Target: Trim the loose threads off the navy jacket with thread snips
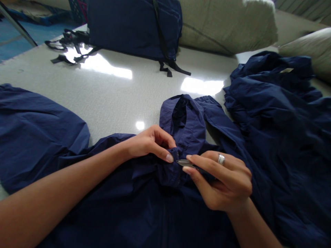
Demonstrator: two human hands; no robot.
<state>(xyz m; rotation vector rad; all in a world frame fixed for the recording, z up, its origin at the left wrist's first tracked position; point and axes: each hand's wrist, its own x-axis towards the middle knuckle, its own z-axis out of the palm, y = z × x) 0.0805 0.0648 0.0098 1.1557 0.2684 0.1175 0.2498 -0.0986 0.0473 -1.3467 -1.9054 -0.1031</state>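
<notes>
Right grip (219,182) clenches small metal clippers (184,163) beside the navy garment (155,213); left grip (151,144) pinches its fold on the counter (108,100).

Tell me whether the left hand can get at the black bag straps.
Probably yes, with a stretch: the left hand is pinching the navy garment, but only pale tabletop lies between it and the black straps.

One left hand (151,144), one right hand (222,182), one ring (221,159), one pair of thread snips (184,163), one navy garment (183,120), one navy bag (131,27), two beige cushions (224,26) (310,51).
</notes>
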